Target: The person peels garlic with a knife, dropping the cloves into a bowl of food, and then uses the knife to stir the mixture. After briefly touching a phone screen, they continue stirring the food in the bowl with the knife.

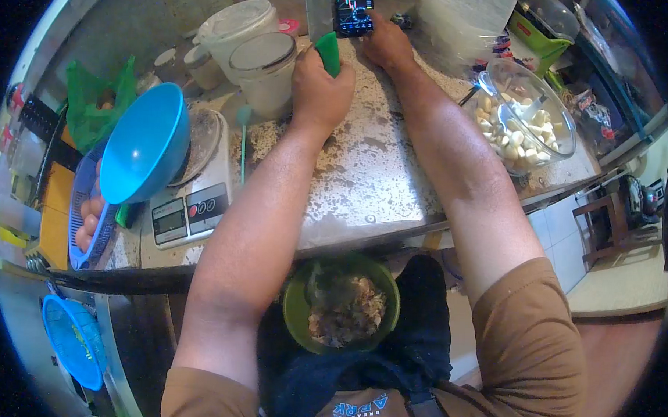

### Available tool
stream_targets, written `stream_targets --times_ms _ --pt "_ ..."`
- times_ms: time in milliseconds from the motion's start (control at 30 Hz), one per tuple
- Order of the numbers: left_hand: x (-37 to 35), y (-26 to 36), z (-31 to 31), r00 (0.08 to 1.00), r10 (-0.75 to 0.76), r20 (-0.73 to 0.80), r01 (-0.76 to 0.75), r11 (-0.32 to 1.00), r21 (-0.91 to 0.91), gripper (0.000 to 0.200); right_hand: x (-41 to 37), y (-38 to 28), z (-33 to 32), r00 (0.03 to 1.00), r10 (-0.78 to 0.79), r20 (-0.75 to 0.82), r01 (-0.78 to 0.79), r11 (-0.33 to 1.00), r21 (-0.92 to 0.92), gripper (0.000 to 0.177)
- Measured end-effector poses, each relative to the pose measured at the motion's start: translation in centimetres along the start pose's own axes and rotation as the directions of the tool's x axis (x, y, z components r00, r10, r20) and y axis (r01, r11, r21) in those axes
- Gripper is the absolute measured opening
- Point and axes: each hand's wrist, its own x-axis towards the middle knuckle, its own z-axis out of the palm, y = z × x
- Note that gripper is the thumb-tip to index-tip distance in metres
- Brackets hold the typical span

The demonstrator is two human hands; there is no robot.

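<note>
My left hand (323, 89) is closed around a green handle (328, 54) above the worktop; the rest of that tool is hidden. Farther forward, my right hand (390, 43) reaches to a phone (353, 12) standing at the back, a finger at the edge of its screen, which displays a chart. To the right of my right forearm sits a clear bowl (564, 136) of peeled garlic cloves (517, 134). In my lap, a green bowl (291, 310) holds a pile of pale and dark scraps, perhaps garlic skins (352, 312).
Lidded tubs (261, 74) stand left of my left hand. A blue bowl (146, 143) tilts beside a kitchen scale (192, 211). Brown egg-like things lie in a blue basket (78, 255). The worktop's front edge (370, 238) runs under my forearms. A chair (602, 218) stands at right.
</note>
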Motion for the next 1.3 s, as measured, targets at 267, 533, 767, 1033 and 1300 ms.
stream_targets --times_ms 267,533,767,1033,1300 --pt "-0.1 0.6 -0.1 1.0 0.015 -0.008 -0.015 1.0 -0.023 0.02 -0.3 -0.6 -0.7 0.996 0.053 0.067 -0.053 0.999 -0.005 0.059" --pt "-0.1 0.6 -0.1 1.0 0.022 -0.009 -0.022 1.0 -0.006 0.02 -0.1 -0.5 -0.8 0.993 0.072 0.09 -0.074 0.997 0.023 0.059" --pt "0.0 -0.7 0.5 1.0 0.019 -0.018 -0.019 1.0 0.007 0.021 0.4 1.5 1.2 0.998 -0.055 -0.01 0.055 0.998 -0.037 0.037" --pt "-0.2 0.8 -0.2 1.0 -0.002 0.006 0.002 0.999 -0.046 0.02 0.2 0.1 -0.2 0.988 0.093 0.12 -0.087 0.995 -0.053 0.047" --pt "-0.2 0.7 0.0 0.999 -0.012 0.043 0.013 1.0 -0.023 0.02 1.3 0.1 -0.9 0.992 0.122 -0.042 -0.122 0.992 -0.011 0.068"
